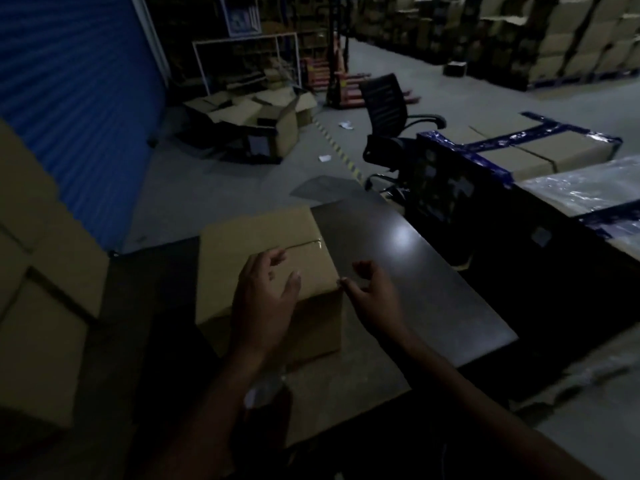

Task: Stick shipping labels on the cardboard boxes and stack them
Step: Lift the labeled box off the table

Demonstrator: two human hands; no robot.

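Note:
A taped brown cardboard box (256, 244) rests on a dark table (415, 278) in dim light. My left hand (266, 299) hovers over the box's near right part, fingers spread, holding nothing. My right hand (370, 292) is at the box's near right corner, fingers curled and apart, its fingertips close to the corner; no label shows in it. A stack of cardboard boxes (38, 278) stands at the left. Something pale and crumpled (263, 389) lies below my left forearm; I cannot tell what it is.
A black office chair (388, 112) stands beyond the table. Boxes wrapped in blue tape (540, 150) and plastic film (585, 188) lie to the right. Open cartons (249, 116) sit on the floor by a blue shutter (76, 98). Stacked cartons (554, 39) line the far right.

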